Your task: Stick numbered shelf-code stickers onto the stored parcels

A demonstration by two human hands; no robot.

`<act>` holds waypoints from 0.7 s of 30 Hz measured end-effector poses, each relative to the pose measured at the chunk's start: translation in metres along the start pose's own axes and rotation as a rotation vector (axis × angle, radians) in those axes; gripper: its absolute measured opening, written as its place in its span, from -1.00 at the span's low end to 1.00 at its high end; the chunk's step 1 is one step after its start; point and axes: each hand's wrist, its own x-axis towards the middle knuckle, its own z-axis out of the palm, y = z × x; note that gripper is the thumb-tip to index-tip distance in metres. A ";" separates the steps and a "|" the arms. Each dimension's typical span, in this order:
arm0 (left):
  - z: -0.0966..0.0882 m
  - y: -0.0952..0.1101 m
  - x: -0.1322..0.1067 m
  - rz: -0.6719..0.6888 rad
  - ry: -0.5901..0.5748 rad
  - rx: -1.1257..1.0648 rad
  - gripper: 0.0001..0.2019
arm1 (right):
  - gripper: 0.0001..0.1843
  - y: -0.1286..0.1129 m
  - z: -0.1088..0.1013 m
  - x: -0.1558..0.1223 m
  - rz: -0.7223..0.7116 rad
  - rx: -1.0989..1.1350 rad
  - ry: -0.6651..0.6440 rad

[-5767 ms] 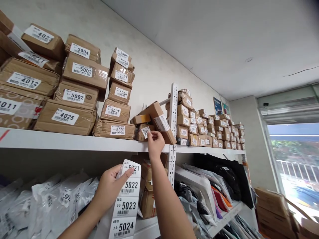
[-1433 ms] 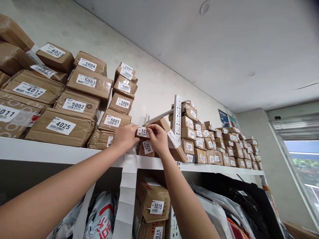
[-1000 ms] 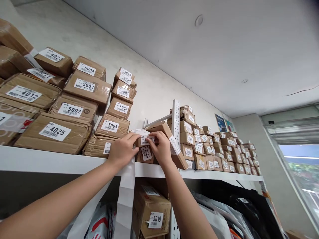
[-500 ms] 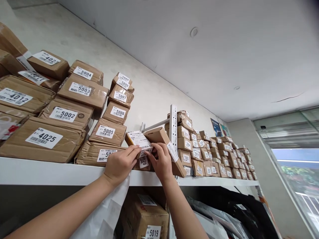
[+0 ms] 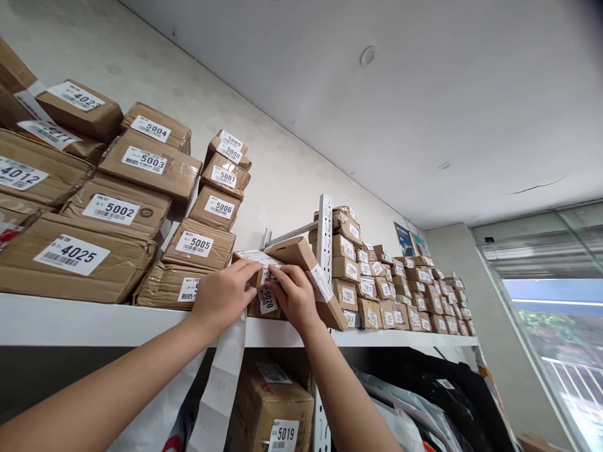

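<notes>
A small cardboard box (image 5: 260, 256) with a white label on top rests above a box labelled 5020 (image 5: 267, 300) on the shelf. My left hand (image 5: 225, 295) has its fingers closed at the small box's left front. From beneath that hand hangs a long white label strip (image 5: 221, 383). My right hand (image 5: 298, 298) is closed at the box's right front, fingertips against a numbered sticker partly hidden by the fingers. Leaning just behind and right of my right hand is a flat cardboard box (image 5: 301, 254) with a label along its edge.
Stacked parcels numbered 5005 (image 5: 200, 245) and 4025 (image 5: 75, 251) stand left on the white shelf (image 5: 94, 323). A perforated metal post (image 5: 325, 235) rises behind the flat box. Many small parcels (image 5: 348, 270) continue rightward. Below sit a box labelled 5019 (image 5: 264, 402) and plastic-wrapped packages (image 5: 400, 408).
The small box has tipped down level onto the 5020 box, its top label now seen edge-on. My hands have settled against its front. More of the label strip hangs in view.
</notes>
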 end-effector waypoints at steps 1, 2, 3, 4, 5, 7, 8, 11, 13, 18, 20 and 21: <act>-0.003 0.002 0.006 -0.046 -0.036 -0.020 -0.61 | -0.65 0.000 0.001 0.002 0.012 -0.004 -0.029; -0.005 0.003 0.011 -0.089 -0.073 -0.031 -0.62 | -0.64 -0.001 0.001 0.005 0.040 -0.022 -0.062; -0.007 0.005 0.017 -0.125 -0.112 -0.031 -0.62 | -0.63 -0.003 0.002 0.007 0.082 -0.051 -0.097; -0.008 0.006 0.022 -0.155 -0.151 -0.021 -0.63 | -0.61 -0.005 0.003 0.009 0.130 -0.088 -0.136; -0.009 0.007 0.026 -0.178 -0.189 -0.005 -0.63 | -0.61 -0.007 0.003 0.011 0.177 -0.129 -0.179; -0.010 0.010 0.031 -0.193 -0.243 0.033 -0.62 | -0.62 -0.014 0.005 0.015 0.249 -0.197 -0.256; -0.010 0.011 0.032 -0.183 -0.257 0.052 -0.60 | -0.64 -0.017 0.005 0.017 0.273 -0.219 -0.282; -0.009 0.012 0.028 -0.136 -0.283 0.106 -0.57 | -0.65 -0.025 0.002 0.018 0.278 -0.225 -0.288; -0.010 0.011 0.027 -0.116 -0.304 0.150 -0.57 | -0.70 -0.026 -0.006 0.013 0.242 -0.216 -0.156; -0.017 0.007 0.031 -0.139 -0.368 0.228 -0.55 | -0.53 -0.020 -0.044 -0.019 0.410 -0.403 0.345; -0.023 0.007 0.030 -0.162 -0.344 0.222 -0.51 | -0.41 -0.024 -0.059 -0.030 0.472 -0.384 0.327; -0.026 0.008 0.027 -0.166 -0.297 0.201 -0.50 | -0.42 -0.029 -0.064 -0.035 0.465 -0.348 0.334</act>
